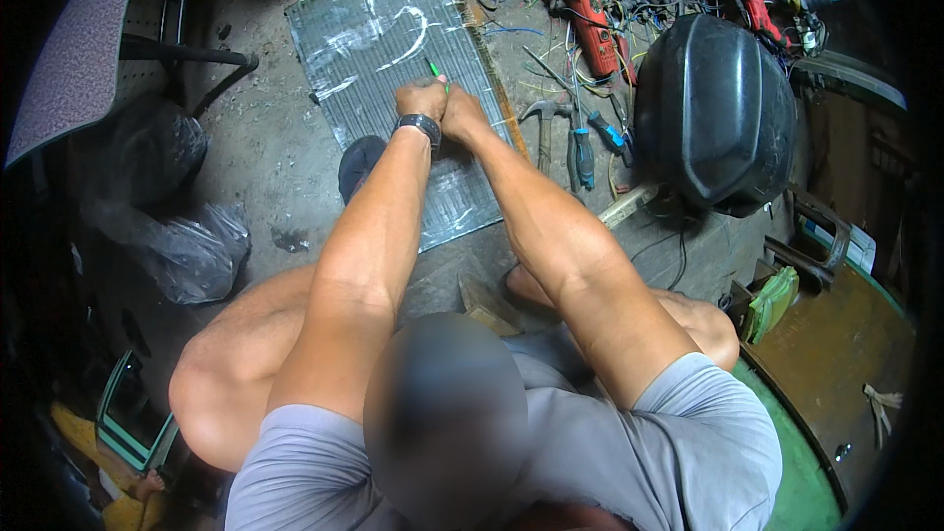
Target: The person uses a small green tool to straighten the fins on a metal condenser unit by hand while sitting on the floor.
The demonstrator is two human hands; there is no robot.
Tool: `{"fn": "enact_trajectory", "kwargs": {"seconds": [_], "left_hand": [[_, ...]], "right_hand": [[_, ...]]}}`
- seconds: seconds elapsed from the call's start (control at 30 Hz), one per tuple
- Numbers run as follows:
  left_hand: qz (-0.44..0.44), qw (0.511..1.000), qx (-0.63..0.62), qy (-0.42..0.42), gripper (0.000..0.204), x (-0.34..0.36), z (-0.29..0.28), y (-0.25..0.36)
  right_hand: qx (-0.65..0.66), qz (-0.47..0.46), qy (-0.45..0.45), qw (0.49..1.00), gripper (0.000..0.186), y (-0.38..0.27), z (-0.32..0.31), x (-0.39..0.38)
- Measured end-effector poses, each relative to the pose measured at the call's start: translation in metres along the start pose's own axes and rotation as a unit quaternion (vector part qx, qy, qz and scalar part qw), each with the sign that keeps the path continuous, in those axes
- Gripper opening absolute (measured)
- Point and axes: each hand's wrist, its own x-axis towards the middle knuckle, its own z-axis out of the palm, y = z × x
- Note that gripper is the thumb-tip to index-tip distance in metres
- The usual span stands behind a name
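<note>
My left hand (pixel 421 97), with a dark watch on its wrist, is closed close beside my right hand (pixel 461 112) over a ribbed grey metal panel (pixel 369 25). Between them shows a thin green piece (pixel 433 68) that looks like a wire. Its tip sticks out past the fingers, and a bit of green also appears where the hands meet. The fingers of both hands are curled and partly hidden, so the exact grip cannot be made out. A dark shoe (pixel 360 167) rests at the panel's left edge, beside my left forearm.
Right of the panel lie a hammer (pixel 547 128), blue-handled screwdrivers (pixel 584 159), a red angle grinder (pixel 587 15) and tangled wires. A black plastic case (pixel 715 113) stands further right. On the left are a clear plastic bag (pixel 202 254) and a dark metal frame (pixel 197 55).
</note>
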Motion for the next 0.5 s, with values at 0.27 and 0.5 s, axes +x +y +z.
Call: {"fn": "enact_trajectory", "kwargs": {"seconds": [0.27,0.5], "left_hand": [[-0.005,0.996,0.084,-0.004,0.027,-0.02,0.001,-0.001],[-0.008,0.992,0.117,0.041,0.022,-0.043,-0.003,0.003]], "right_hand": [[0.012,0.004,-0.005,1.0,0.046,0.014,0.003,-0.01],[0.042,-0.002,-0.016,0.999,0.05,0.019,0.009,-0.025]]}}
